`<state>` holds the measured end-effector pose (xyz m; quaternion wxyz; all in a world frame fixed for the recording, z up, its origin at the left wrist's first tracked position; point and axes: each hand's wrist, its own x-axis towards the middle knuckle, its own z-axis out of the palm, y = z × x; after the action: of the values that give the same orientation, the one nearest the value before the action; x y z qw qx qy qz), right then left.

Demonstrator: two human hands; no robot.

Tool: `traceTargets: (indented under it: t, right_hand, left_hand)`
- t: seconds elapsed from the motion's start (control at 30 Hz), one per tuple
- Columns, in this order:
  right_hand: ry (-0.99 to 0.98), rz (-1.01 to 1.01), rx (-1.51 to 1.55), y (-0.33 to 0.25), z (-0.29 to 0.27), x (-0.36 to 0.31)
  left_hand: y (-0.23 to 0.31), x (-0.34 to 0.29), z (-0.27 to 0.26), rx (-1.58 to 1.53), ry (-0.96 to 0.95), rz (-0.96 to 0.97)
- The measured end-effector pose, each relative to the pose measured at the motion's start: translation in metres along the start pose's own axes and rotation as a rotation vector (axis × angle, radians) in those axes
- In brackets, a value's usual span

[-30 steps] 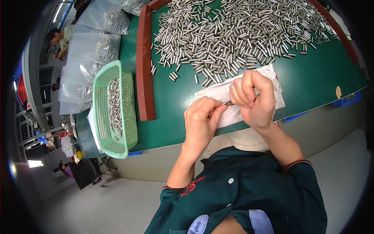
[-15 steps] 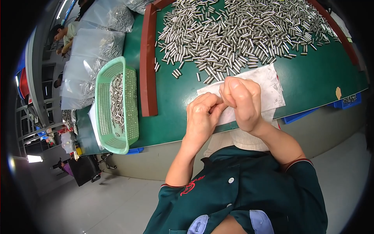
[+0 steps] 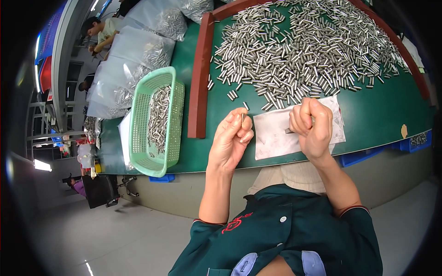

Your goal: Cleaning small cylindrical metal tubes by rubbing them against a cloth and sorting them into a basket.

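My left hand is raised at the left edge of a smudged white sheet. Its thumb and finger pinch a small metal pin, and the other fingers are curled. Over the sheet's right part, my right hand is closed in a fist. A short grey metal piece pokes out at its left side; how much of it the fingers hide I cannot tell. Beyond both hands spreads a wide layer of shiny metal pins, with a few loose ones near my left hand.
A red rail borders the green table on the left. Past it stand a light green basket with pins inside and several clear bags of metal parts. Blue bins sit below the front edge. A person works far left.
My hands have come apart from where they met over the sheet. The left has turned, showing the pinched pin; the right stays fisted. The whole view has shifted, moving the scene rightward.
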<state>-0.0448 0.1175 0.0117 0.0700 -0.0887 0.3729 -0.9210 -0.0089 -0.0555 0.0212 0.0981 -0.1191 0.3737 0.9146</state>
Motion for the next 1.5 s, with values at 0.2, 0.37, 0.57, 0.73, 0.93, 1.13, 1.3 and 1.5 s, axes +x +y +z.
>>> traceTargets:
  t: [0.2,0.37,0.57,0.73,0.93,1.13,1.3,1.5]
  right_hand:
    - [0.016,0.007,0.006,0.001,-0.001,0.001]
    - [0.014,-0.001,0.006,0.000,-0.001,0.001]
    - [0.013,0.000,0.006,0.000,-0.001,0.001]
    - [0.025,0.005,0.011,-0.001,-0.002,-0.001]
    - [0.027,0.001,0.026,0.000,-0.004,-0.001]
    - [0.038,0.001,0.027,0.000,-0.001,0.000]
    - [0.050,-0.004,0.024,0.001,-0.003,0.000]
    - [0.043,-0.004,0.020,0.000,-0.004,0.000]
  left_hand:
    - [0.001,0.003,-0.005,0.065,0.091,0.066]
    - [0.014,0.011,-0.009,0.982,0.294,0.371]
    - [0.015,0.019,-0.017,1.811,0.248,0.546]
    - [0.013,0.014,-0.013,1.237,0.220,0.344]
    - [0.003,0.006,-0.014,0.272,-0.106,0.004]
    - [-0.008,0.004,-0.012,0.381,-0.026,0.009]
    - [-0.009,0.005,-0.010,0.412,-0.016,0.011]
    - [-0.008,0.005,-0.008,0.434,-0.016,0.020]
